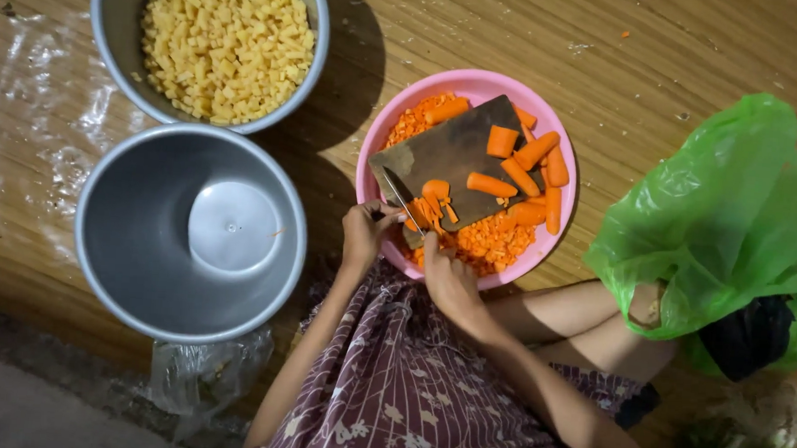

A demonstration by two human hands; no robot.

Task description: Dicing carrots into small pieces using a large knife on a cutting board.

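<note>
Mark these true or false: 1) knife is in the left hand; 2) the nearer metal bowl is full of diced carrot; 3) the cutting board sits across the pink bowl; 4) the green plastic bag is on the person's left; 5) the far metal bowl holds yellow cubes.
1) True: the left hand has its grip on the knife, while the right hand steadies the carrot pieces.
2) False: the nearer metal bowl holds no food.
3) True: the cutting board rests across the pink bowl.
4) False: the green plastic bag lies on the person's right.
5) True: the far metal bowl holds yellow cubes.
</note>
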